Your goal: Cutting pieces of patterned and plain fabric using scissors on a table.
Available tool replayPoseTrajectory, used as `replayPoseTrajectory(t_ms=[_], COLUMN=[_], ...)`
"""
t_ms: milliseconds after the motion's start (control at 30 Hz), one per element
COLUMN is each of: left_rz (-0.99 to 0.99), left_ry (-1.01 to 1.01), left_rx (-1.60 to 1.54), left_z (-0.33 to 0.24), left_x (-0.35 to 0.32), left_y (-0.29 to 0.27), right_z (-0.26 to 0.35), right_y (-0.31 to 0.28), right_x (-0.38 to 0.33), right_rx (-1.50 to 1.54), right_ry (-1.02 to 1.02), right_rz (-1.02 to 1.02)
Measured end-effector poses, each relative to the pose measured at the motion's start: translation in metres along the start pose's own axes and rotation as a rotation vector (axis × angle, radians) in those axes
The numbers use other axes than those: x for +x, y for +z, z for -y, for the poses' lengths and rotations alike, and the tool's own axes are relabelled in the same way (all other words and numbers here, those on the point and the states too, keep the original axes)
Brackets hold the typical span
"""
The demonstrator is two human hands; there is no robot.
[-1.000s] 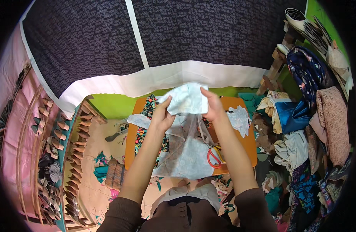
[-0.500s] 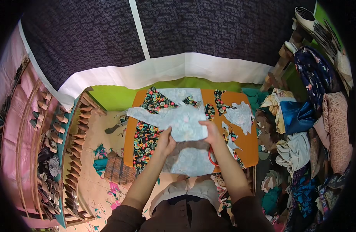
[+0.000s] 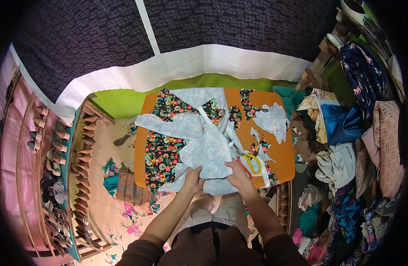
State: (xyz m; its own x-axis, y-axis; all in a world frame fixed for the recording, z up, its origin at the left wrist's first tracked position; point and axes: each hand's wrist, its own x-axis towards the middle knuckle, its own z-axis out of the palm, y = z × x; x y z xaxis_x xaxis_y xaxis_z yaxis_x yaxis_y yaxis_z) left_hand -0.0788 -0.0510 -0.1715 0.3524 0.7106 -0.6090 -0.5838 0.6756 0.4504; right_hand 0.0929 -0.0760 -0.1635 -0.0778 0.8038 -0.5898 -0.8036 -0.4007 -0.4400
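Observation:
My left hand (image 3: 193, 181) and my right hand (image 3: 238, 177) pinch the near edge of a pale fabric piece (image 3: 206, 148), one at each side. This piece spreads over the middle of the orange table, its faint print looking like the reverse side of a patterned cloth. Beside my right hand lie scissors (image 3: 256, 165) with one red and one yellow handle, their blades pointing away over pale cloth. Black floral fabric (image 3: 162, 159) lies under and left of the pale piece. A narrow white strip (image 3: 208, 119) crosses its far right side.
The orange table (image 3: 281, 150) also bears crumpled pale scraps (image 3: 272, 122) and black floral offcuts (image 3: 248, 104). Heaped fabrics (image 3: 337, 166) stand close on the right. Racks of wooden shoe lasts (image 3: 83, 173) fill the left. Cloth scraps (image 3: 132, 221) litter the floor.
The pale fabric has come down toward me and lies flatter, its near edge still in both hands. The scissors, mostly covered before, now show. The whole view has shifted slightly.

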Motion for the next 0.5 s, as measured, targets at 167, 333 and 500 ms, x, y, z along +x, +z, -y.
replayPoseTrajectory(t_ms=[167, 333, 500], left_rz=[-0.15, -0.17, -0.171], left_ry=[-0.004, 0.011, -0.071], left_rx=[0.197, 0.027, -0.014], left_z=[0.007, 0.014, 0.027], left_x=[-0.006, -0.024, -0.025], left_y=[-0.013, -0.006, 0.001], right_z=[0.023, 0.043, 0.038], right_y=[-0.018, -0.026, -0.031], right_x=[-0.013, -0.021, -0.027], right_rx=[-0.254, -1.461, -1.916], right_ry=[-0.198, -0.728, -0.656], right_rz=[-0.11, -0.377, -0.433])
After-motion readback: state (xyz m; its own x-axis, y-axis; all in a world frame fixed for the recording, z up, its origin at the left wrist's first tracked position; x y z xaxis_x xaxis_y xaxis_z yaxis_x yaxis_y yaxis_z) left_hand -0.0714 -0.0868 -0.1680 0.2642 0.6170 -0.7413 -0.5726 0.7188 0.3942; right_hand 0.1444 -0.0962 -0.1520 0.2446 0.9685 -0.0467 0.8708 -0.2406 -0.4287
